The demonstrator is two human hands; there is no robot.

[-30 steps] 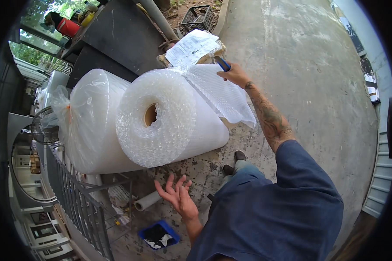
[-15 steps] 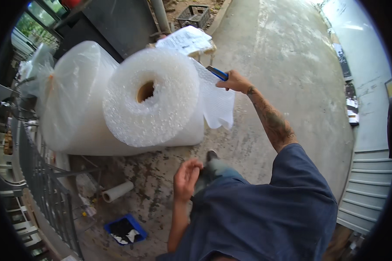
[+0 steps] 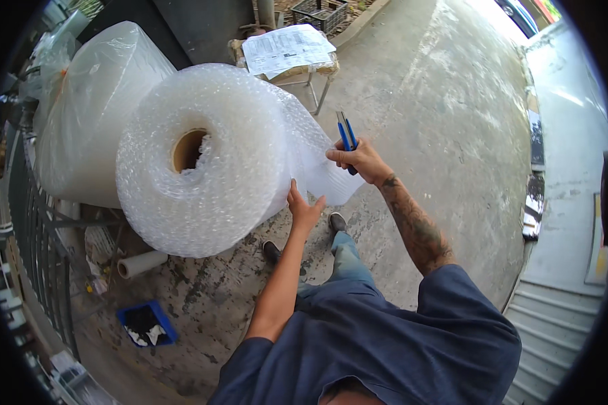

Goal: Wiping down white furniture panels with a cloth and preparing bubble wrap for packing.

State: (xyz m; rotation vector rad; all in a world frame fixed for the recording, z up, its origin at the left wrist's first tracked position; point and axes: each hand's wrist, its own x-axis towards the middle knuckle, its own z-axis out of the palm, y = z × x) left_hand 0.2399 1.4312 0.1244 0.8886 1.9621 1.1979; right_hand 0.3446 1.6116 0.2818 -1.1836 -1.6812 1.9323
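Observation:
A big roll of bubble wrap [image 3: 243,128] with a brown cardboard core [image 3: 189,150] stands in front of me, to the left. From its right side hangs a loose bubble wrap sheet [image 3: 327,181]. My left hand [image 3: 305,210] is open, fingers spread, its fingertips at the roll's lower right edge by the sheet. Closed around a blue utility knife [image 3: 346,135], my right hand [image 3: 362,160] is over the sheet's right part. The knife points away from me. Whether the right fingers also touch the sheet cannot be made out.
Behind the roll, to its left, stands another plastic-wrapped roll [image 3: 98,111]. Papers [image 3: 287,48] lie on a small stool beyond. At lower left are a blue bin [image 3: 148,322], a thin white roll [image 3: 142,264] and a metal railing [image 3: 44,250]. A dark crate [image 3: 319,13] is far back.
My left hand has risen from near my body to the roll's edge, its fingers spreading. My right hand has come nearer, and the knife has turned from pointing left to pointing away.

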